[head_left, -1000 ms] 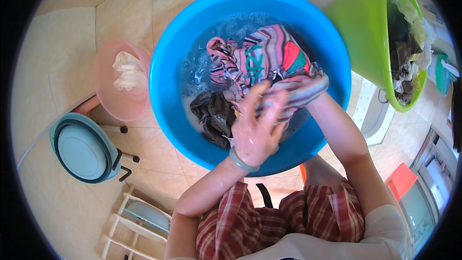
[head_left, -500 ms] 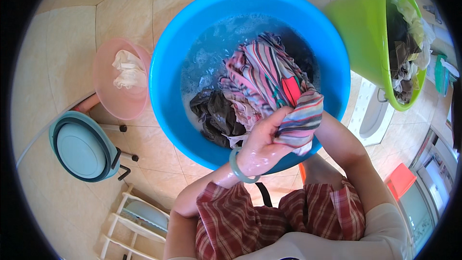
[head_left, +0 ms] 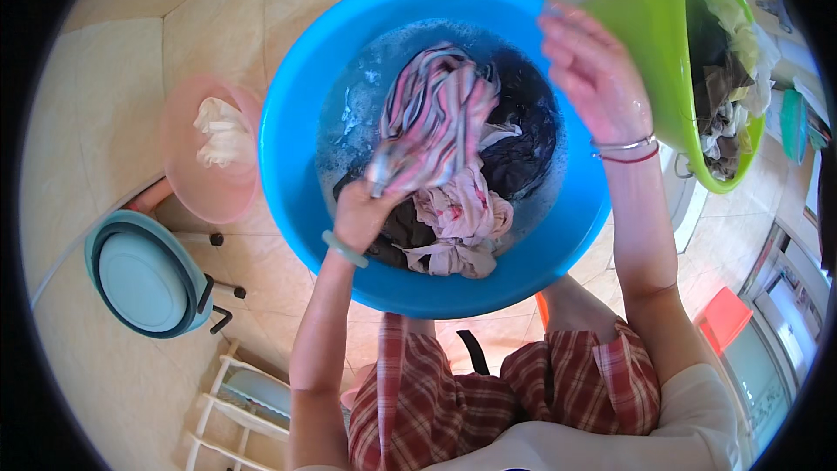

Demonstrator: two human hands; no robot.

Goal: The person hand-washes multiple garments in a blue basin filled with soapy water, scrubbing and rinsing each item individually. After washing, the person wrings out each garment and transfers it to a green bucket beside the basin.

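Observation:
A large blue tub (head_left: 301,235) of soapy water sits in front of me. My left hand (head_left: 364,214), a pale bangle on its wrist, is closed on the near end of a striped cloth garment (head_left: 440,113), blurred by motion. Raised over the tub's right rim, my right hand (head_left: 602,78) holds nothing, its fingers stretched out and somewhat blurred. Below the striped garment lies a pale pink cloth (head_left: 466,218). Dark cloth (head_left: 523,135) soaks at the right of the tub. More dark brown cloth (head_left: 405,231) is partly hidden beside my left hand.
A green bucket (head_left: 641,26) heaped with clothes leans in at the upper right. To the left stand a pink basin (head_left: 209,201) holding white cloth (head_left: 222,131) and a folded teal basin (head_left: 144,275). A white rack (head_left: 235,419) is at lower left.
My right hand has let go of the striped garment and swung up to the right. My left hand has moved left with it, uncovering the pink and dark cloths.

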